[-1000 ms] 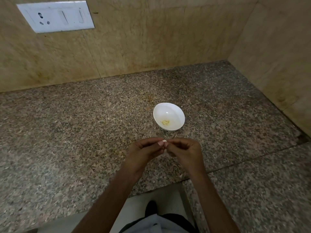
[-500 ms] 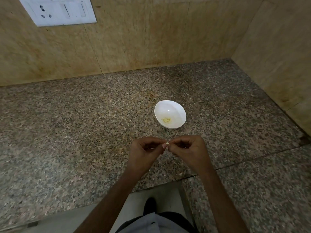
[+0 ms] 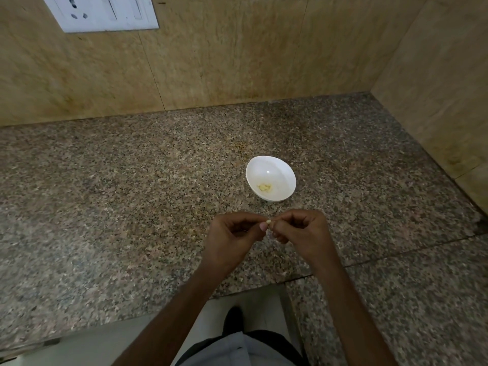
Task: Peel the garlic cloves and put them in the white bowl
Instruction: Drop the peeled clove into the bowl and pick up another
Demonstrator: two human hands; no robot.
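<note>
Speckled granite counter [image 3: 132,207]: small round white bowl [image 3: 280,165] holds pale peeled garlic bits [image 3: 264,187], while left hand [image 3: 232,239] and right hand [image 3: 303,233] pinch another tiny pale garlic clove [image 3: 268,222], unfinished.

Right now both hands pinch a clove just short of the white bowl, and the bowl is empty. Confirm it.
Wrong on one count: the bowl is not empty. The head view shows peeled garlic in its bottom. The left hand and right hand do pinch a clove just short of it.
</note>
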